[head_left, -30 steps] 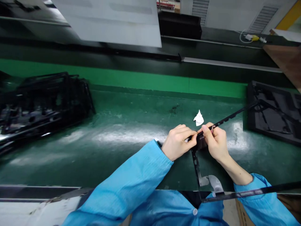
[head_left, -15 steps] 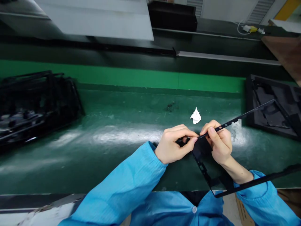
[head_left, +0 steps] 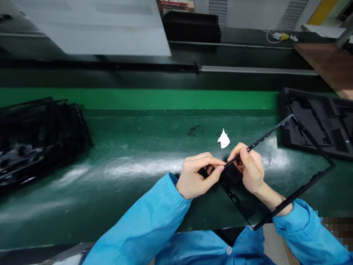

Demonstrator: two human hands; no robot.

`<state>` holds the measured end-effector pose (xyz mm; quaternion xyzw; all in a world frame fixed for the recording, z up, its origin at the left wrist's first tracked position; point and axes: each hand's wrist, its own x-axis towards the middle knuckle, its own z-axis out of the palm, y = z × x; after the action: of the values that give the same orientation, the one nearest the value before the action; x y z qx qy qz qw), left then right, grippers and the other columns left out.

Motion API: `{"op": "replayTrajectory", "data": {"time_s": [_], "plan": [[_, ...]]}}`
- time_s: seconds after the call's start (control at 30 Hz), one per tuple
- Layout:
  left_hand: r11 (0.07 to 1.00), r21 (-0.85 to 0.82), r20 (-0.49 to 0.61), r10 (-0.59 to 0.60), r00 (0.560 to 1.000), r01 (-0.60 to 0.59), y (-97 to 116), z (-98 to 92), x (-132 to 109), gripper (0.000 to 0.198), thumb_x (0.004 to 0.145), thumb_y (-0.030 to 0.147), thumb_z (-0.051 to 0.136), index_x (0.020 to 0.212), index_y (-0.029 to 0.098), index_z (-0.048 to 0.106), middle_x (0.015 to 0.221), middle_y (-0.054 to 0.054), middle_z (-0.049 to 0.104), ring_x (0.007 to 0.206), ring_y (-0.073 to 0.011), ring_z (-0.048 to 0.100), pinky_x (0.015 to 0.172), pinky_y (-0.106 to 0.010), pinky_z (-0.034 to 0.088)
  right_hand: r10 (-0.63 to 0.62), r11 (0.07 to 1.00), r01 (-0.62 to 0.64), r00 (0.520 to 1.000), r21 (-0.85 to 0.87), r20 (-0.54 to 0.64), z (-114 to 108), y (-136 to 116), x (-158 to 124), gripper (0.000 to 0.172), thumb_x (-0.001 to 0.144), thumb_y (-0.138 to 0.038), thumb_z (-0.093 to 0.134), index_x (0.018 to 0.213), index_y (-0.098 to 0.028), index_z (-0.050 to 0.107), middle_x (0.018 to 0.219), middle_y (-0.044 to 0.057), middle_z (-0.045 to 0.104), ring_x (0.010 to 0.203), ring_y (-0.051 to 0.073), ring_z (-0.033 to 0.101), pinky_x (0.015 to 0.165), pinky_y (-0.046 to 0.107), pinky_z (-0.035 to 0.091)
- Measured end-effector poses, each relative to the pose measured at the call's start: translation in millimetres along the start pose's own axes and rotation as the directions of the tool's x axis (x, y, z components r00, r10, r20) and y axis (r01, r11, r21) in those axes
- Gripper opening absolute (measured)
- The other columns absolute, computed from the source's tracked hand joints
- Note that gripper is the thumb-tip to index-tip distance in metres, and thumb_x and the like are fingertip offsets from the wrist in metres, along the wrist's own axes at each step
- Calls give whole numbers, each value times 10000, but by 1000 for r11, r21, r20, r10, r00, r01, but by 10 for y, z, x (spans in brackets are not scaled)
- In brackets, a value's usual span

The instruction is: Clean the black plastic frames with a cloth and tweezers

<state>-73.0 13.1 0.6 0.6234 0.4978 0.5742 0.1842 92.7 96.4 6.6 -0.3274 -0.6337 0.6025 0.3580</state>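
A thin black rectangular frame [head_left: 300, 190] is held tilted above the green bench's front edge, its far corner raised to the right. My left hand [head_left: 200, 175] pinches the frame's left corner between thumb and index finger. Close beside it, my right hand [head_left: 249, 165] grips the upper bar with thumb and fingers, and the frame's lower bar passes over my right wrist. Whether a small piece sits between my left fingertips cannot be made out. A crumpled white scrap [head_left: 223, 139] lies on the bench just beyond my hands.
Many black frames are piled [head_left: 41, 140] at the left. A black foam tray [head_left: 317, 123] with recesses stands at the right. Small dark bits [head_left: 193, 129] lie mid-bench. Behind are a black box [head_left: 191, 27], a white panel [head_left: 104, 27], and a white cable with a yellow part [head_left: 284, 36].
The black frame has swung round so its right side now shows, its far corner further left. Both hands keep their grip. The whole view has shifted slightly.
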Motion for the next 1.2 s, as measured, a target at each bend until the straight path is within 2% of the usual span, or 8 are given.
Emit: {"op": "replayTrajectory", "data": {"time_s": [0.1, 0.27, 0.43, 0.57, 0.73, 0.87, 1.0, 1.2], "plan": [[1000, 23, -4, 10, 1000, -10, -7, -2, -2, 105, 927, 130, 699, 912, 197, 779, 657, 9, 674, 546, -96, 556, 540, -229, 459, -53, 998, 54, 998, -34, 43, -18, 34, -9, 533, 1055, -673, 484, 810, -233, 661, 534, -52, 429, 432, 118, 349, 432, 285, 251], [998, 26, 18, 49, 999, -49, 8, -26, 5, 115, 933, 136, 666, 873, 192, 747, 630, 13, 644, 527, -102, 539, 517, -238, 440, -160, 984, 168, 980, -59, 118, -34, 66, -22, 404, 1056, -549, 575, 857, -210, 668, 633, -34, 538, 538, 121, 462, 535, 279, 342], [999, 21, -14, 46, 999, -46, -71, -64, -41, 186, 981, 164, 629, 832, 197, 734, 651, -2, 678, 560, -121, 586, 552, -258, 463, -178, 979, 195, 957, -57, 229, 8, 63, -67, 409, 1060, -532, 567, 842, -200, 668, 644, -23, 577, 563, 126, 502, 548, 271, 359], [1000, 30, -67, 10, 998, -8, -163, -85, -79, 243, 1023, 199, 602, 814, 200, 725, 634, 12, 653, 553, -118, 605, 548, -248, 464, -167, 981, 192, 917, -34, 362, 46, 63, -106, 382, 1055, -504, 597, 838, -199, 673, 609, -57, 507, 533, 102, 438, 542, 258, 317], [998, 58, -88, -16, 996, 21, -187, -74, -82, 261, 1029, 248, 613, 802, 193, 732, 644, 3, 668, 572, -123, 624, 558, -240, 481, -103, 985, 161, 842, -64, 529, 77, 29, -145, 339, 1060, -443, 587, 830, -198, 636, 691, -44, 584, 598, 101, 488, 615, 245, 369], [994, 96, -114, -39, 993, 50, -178, -51, -59, 294, 1038, 264, 605, 786, 188, 735, 626, 10, 653, 557, -111, 616, 548, -221, 467, 36, 974, 113, 780, -198, 624, 89, -16, -195, 294, 1045, -412, 571, 838, -206, 605, 701, -32, 605, 627, 116, 498, 649, 252, 383], [992, 111, -137, -52, 989, 67, -170, -43, -49, 368, 1072, 323, 561, 774, 186, 728, 606, 10, 638, 551, -111, 612, 543, -215, 468, 156, 948, 81, 725, -308, 671, 105, -49, -220, 277, 1025, -414, 579, 836, -212, 591, 753, -10, 641, 692, 138, 522, 676, 262, 386], [994, 91, -110, -54, 992, 64, -154, -65, -46, 471, 1086, 477, 528, 794, 179, 749, 621, -11, 660, 535, -120, 618, 519, -223, 468, 259, 919, 47, 679, -392, 687, 124, -84, -216, 213, 1010, -382, 633, 873, -218, 638, 888, 0, 692, 826, 161, 579, 712, 257, 402]]}}
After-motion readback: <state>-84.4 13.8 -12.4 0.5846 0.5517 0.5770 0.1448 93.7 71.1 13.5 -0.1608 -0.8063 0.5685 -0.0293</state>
